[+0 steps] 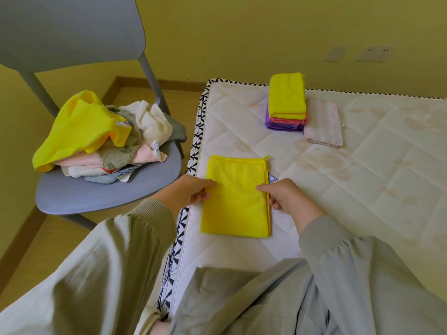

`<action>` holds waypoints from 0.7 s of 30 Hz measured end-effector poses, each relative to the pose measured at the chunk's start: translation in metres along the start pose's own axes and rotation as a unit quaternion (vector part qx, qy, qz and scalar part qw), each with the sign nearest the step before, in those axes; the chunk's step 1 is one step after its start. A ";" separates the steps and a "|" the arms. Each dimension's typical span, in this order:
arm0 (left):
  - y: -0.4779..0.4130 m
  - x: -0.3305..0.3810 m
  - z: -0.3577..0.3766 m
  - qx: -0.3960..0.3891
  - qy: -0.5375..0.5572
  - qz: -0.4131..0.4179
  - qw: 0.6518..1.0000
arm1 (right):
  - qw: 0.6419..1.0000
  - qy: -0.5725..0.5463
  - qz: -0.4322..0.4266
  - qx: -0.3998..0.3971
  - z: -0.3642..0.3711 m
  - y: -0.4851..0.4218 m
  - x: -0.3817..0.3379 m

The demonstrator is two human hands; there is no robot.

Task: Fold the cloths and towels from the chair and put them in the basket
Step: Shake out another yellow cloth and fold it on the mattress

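On the near left corner of the mattress (362,165), your folded yellow cloth (235,201) lies flat, its left side just beside the mattress's left edge. Your left hand (193,189) pinches the cloth's left edge, thumb on top, fingers curled under. Your right hand (287,197) pinches the right edge likewise, beside a small blue tag (272,178). At the far edge, well apart from your hands, sits a stack of folded cloths (286,102), yellow over pink over purple, with a pale pink towel (324,124) touching its right side. Bare quilting lies open between cloth and stack and out to the right. Off the left edge stands the grey chair (108,194), its seat carrying an unfolded pile (101,139).
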State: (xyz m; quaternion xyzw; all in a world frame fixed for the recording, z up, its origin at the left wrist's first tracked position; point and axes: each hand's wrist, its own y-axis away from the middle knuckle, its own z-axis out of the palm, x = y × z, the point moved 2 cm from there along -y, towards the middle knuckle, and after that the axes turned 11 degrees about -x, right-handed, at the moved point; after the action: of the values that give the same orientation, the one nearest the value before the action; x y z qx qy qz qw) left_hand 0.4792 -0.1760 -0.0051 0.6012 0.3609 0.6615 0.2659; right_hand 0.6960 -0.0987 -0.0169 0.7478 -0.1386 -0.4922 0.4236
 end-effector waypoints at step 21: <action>-0.013 -0.002 0.004 -0.058 0.156 0.062 0.984 | 0.970 -0.223 -0.020 -0.099 0.003 -0.015 -0.006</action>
State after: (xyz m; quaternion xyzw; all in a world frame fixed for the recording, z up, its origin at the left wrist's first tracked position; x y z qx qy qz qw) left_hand 0.4827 -0.1696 -0.0164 0.4953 0.3210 0.7824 0.1989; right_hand 0.6876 -0.0873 -0.0251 0.5764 -0.1655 -0.6657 0.4441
